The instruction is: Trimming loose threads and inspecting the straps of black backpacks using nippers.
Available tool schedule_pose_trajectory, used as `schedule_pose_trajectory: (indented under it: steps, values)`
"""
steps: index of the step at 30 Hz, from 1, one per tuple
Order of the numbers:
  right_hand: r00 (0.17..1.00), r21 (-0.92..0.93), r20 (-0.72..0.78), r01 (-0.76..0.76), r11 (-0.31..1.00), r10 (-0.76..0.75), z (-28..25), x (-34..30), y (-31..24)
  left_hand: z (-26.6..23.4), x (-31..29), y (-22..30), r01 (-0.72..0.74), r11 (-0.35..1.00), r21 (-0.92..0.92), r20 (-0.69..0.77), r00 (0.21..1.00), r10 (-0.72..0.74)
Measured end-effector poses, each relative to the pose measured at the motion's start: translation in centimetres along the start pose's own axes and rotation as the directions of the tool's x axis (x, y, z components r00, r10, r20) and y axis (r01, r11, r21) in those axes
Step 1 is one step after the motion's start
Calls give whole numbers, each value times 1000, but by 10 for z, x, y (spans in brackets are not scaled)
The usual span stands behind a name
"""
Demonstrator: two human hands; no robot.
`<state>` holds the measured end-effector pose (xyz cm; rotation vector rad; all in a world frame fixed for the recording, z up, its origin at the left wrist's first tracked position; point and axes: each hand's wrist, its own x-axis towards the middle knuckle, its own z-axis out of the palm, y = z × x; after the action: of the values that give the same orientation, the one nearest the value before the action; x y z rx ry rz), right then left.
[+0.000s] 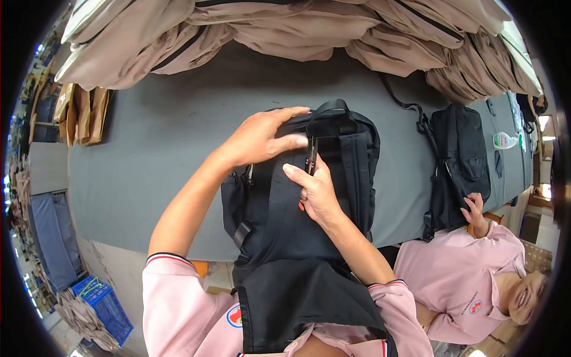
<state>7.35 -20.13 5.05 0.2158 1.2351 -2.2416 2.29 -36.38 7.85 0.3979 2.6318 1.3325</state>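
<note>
A black backpack lies in front of me on the grey-covered table, its shoulder straps facing up and its top handle at the far end. My left hand rests on the upper left of the backpack, fingers stretched out and thumb apart, the thumb tip beside a strap. Just right of that thumb, my right hand is closed round a pair of small dark scissors. Their blades point away from me, near the base of the handle. A bit of orange shows below my fingers.
Beige bags are piled along the far edge. To the right, a co-worker's hand touches another black backpack. Beyond it stands a white spray bottle. Brown paper bags stand far left; a blue crate is lower left.
</note>
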Motion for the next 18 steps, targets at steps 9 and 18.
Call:
schedule_pose_trajectory:
  steps: [9, 18]
  values:
    - [999, 6, 40, -33, 999, 33, -7, 10, 4, 24, 9, -8, 185, 974, -128, -256, 943, -213]
    - [998, -192, 51, -22, 981, 32, -24, -1, 15, 26, 2, -21, 394, 476, -786, 139, 863, -485]
